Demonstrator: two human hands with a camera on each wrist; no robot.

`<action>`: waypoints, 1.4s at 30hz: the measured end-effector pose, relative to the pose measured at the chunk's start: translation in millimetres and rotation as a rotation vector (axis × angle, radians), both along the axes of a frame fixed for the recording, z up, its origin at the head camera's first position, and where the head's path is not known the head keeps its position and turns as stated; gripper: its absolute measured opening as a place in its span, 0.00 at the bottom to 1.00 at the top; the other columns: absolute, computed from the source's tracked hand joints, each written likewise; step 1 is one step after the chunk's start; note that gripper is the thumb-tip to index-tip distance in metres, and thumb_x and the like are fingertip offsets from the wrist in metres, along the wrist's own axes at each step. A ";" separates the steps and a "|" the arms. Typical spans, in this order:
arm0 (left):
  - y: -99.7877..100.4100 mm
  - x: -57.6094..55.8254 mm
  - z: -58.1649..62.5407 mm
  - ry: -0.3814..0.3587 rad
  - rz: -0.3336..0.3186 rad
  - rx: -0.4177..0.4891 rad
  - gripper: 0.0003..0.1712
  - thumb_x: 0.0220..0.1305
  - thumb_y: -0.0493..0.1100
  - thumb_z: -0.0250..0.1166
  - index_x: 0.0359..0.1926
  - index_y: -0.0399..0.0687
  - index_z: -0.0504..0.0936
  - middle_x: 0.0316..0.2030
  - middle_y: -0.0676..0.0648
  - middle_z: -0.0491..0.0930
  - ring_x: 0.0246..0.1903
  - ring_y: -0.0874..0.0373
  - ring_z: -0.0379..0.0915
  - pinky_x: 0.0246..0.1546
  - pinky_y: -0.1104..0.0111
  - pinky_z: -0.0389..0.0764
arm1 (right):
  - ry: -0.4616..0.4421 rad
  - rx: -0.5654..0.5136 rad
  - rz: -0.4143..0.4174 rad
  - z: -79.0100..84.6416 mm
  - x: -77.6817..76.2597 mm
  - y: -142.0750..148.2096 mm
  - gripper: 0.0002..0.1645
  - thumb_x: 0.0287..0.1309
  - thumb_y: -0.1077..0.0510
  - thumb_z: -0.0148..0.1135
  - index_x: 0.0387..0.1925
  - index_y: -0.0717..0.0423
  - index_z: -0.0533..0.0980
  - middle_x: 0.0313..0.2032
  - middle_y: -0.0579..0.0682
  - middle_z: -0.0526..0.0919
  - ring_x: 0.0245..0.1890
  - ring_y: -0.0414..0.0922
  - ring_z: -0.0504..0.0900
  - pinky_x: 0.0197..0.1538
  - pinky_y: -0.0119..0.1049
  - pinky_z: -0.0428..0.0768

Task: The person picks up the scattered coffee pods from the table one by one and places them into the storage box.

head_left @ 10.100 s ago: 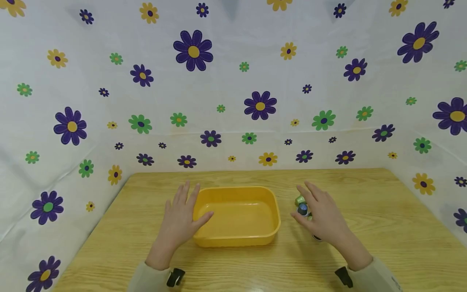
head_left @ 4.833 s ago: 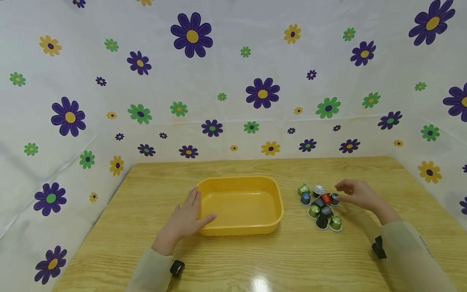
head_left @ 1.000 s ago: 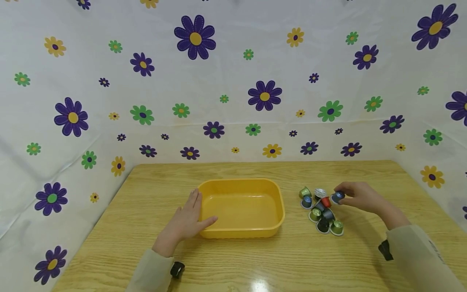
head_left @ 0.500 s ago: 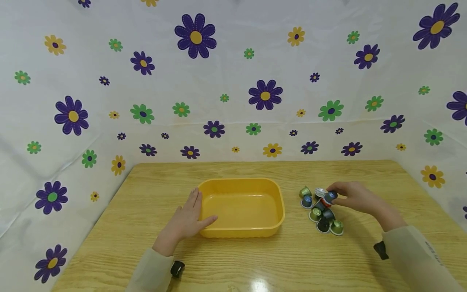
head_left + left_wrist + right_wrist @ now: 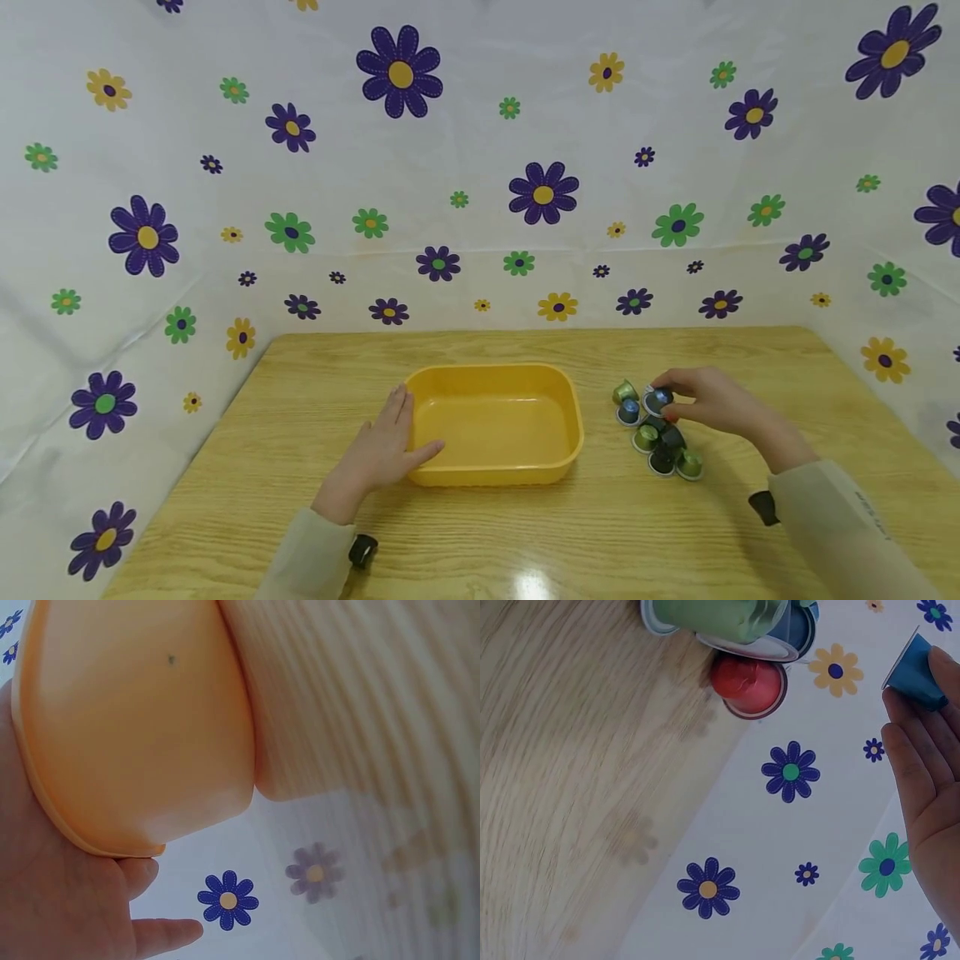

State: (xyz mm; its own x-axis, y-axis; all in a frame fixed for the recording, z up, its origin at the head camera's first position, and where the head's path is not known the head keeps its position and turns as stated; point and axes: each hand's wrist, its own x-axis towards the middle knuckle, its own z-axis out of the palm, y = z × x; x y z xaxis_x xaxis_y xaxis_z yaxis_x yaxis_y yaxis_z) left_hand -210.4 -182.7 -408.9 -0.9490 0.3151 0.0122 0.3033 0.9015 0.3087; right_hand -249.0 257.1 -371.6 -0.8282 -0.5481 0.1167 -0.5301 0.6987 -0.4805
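Note:
A blue coffee capsule (image 5: pixel 657 401) is pinched between the thumb and fingers of my right hand (image 5: pixel 712 406), over the far side of the capsule group. The right wrist view shows the same blue capsule (image 5: pixel 919 673) raised off the table, with a red capsule (image 5: pixel 750 684) standing apart from it. My left hand (image 5: pixel 378 454) rests along the left rim of the yellow tub (image 5: pixel 495 477), fingers straight and thumb over the near corner. In the left wrist view the palm (image 5: pixel 60 885) lies against the tub's outer wall (image 5: pixel 150 727).
Near the right hand, several capsules stand in a cluster: a green capsule (image 5: pixel 624 392), another blue capsule (image 5: pixel 628 410), a black capsule (image 5: pixel 662 460) and a green one at the near right. The wooden table (image 5: pixel 480 550) ends at a flower-printed cloth (image 5: pixel 322 250).
My right hand has lifted the blue capsule from the cluster's right edge and carried it leftward over the other capsules. The left hand and the tub have kept their place.

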 end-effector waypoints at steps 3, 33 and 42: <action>0.2 -0.5 0.4 0.002 0.001 -0.010 0.54 0.57 0.69 0.46 0.64 0.27 0.43 0.66 0.33 0.37 0.64 0.43 0.37 0.51 0.39 0.53 | 0.010 -0.002 0.004 -0.6 0.4 -2.5 0.18 0.50 0.62 0.62 0.44 0.65 0.74 0.42 0.58 0.79 0.44 0.57 0.76 0.46 0.50 0.72; 3.4 1.9 2.8 -0.001 0.011 -0.018 0.54 0.57 0.69 0.46 0.64 0.27 0.44 0.66 0.33 0.38 0.64 0.43 0.37 0.52 0.40 0.53 | 0.024 -0.051 0.110 -6.5 4.5 -42.9 0.17 0.49 0.61 0.63 0.43 0.64 0.75 0.38 0.51 0.80 0.36 0.43 0.78 0.36 0.38 0.77; 3.2 0.8 1.2 -0.008 0.017 -0.020 0.55 0.57 0.70 0.45 0.65 0.28 0.42 0.66 0.34 0.37 0.64 0.44 0.35 0.53 0.40 0.51 | 0.017 -0.044 0.139 -7.3 5.4 -54.0 0.18 0.50 0.61 0.62 0.43 0.65 0.75 0.38 0.52 0.80 0.36 0.46 0.77 0.40 0.43 0.76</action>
State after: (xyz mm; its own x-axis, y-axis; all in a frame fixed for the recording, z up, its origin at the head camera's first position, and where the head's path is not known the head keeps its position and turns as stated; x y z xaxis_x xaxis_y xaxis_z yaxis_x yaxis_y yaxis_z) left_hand -209.6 -179.5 -407.8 -0.9544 0.2986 -0.0020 0.2850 0.9128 0.2927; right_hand -243.6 203.1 -379.0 -0.7427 -0.6511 0.1565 -0.6282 0.5964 -0.4996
